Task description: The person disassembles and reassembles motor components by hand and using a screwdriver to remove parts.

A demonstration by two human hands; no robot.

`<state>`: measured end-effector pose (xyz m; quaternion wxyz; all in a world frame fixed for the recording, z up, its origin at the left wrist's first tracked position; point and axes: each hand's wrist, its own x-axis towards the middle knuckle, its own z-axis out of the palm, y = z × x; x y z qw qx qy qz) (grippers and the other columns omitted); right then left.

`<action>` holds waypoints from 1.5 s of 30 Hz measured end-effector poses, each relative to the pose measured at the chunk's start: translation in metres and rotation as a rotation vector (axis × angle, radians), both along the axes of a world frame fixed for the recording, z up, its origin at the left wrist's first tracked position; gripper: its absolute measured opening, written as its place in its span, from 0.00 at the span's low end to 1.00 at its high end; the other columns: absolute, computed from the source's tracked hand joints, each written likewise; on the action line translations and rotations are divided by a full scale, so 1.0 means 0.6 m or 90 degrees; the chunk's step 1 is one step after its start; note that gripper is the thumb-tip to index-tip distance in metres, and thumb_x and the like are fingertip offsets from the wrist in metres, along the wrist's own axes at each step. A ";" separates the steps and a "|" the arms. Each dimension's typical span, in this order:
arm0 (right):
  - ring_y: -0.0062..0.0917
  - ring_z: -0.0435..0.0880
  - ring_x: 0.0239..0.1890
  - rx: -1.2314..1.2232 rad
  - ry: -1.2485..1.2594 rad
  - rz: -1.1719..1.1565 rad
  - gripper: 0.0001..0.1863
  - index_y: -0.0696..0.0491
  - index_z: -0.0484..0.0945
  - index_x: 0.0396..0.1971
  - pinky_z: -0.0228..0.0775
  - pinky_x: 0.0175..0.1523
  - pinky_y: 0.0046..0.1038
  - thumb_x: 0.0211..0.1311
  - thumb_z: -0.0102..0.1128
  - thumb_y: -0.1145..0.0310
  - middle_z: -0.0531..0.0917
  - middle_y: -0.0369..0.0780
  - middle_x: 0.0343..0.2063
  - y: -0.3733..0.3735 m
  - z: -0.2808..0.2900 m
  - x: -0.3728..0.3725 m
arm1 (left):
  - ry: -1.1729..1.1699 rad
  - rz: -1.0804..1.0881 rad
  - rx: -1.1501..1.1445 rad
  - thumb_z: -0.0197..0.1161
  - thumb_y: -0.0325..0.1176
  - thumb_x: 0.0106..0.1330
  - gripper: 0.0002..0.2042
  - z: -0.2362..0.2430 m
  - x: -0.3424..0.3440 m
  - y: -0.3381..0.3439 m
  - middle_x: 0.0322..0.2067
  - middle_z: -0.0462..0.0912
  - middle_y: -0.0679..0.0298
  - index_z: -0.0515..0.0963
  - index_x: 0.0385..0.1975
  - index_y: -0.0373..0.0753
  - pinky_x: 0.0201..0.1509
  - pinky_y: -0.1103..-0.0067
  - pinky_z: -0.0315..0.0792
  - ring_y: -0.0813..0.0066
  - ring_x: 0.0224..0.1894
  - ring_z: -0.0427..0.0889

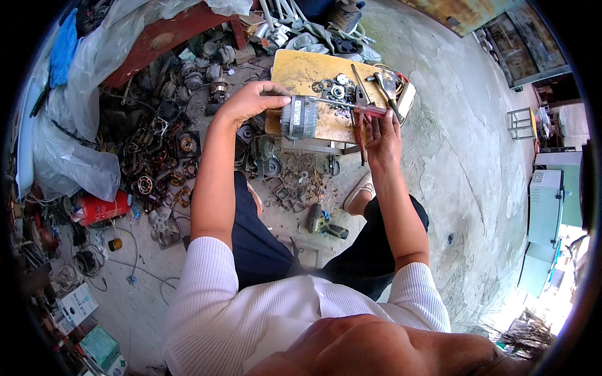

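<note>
A finned grey electric motor rests at the near left corner of a small yellow-topped table. My left hand grips its upper left edge, the thumb on top and the other fingers partly hidden. In my right hand is a screwdriver with a red handle. Its thin shaft points left, and the tip reaches the motor's upper right edge; whether it touches a screw I cannot tell. Beside the handle lie red-handled pliers, their ends past the table's near edge. Bearings and washers lie beyond the shaft.
More hand tools lie on the table's right side. A green-black cordless drill is on the floor between my feet. Dismantled motor parts are heaped at left, near plastic sheeting and a red container.
</note>
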<state>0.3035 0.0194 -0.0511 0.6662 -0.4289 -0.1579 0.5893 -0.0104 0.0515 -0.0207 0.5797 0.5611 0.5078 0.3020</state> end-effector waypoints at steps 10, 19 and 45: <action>0.27 0.81 0.45 -0.006 -0.025 0.012 0.19 0.53 0.67 0.54 0.78 0.50 0.26 0.68 0.58 0.63 0.79 0.41 0.45 -0.003 0.007 0.001 | 0.023 0.013 -0.013 0.71 0.37 0.59 0.14 0.008 0.001 -0.002 0.39 0.83 0.67 0.82 0.42 0.37 0.54 0.80 0.68 0.79 0.44 0.77; 0.27 0.82 0.46 -0.009 0.021 0.010 0.17 0.50 0.68 0.56 0.79 0.48 0.25 0.70 0.55 0.64 0.80 0.41 0.45 -0.005 0.013 0.000 | -0.008 0.020 -0.041 0.70 0.38 0.61 0.14 -0.007 -0.001 0.004 0.38 0.83 0.66 0.81 0.42 0.37 0.52 0.81 0.69 0.81 0.43 0.78; 0.32 0.84 0.43 0.035 0.048 0.006 0.14 0.54 0.67 0.49 0.83 0.46 0.33 0.69 0.56 0.67 0.80 0.46 0.43 0.006 -0.006 0.003 | 0.044 0.037 0.009 0.68 0.39 0.61 0.13 0.002 0.010 -0.002 0.39 0.82 0.67 0.81 0.39 0.37 0.52 0.80 0.68 0.80 0.43 0.77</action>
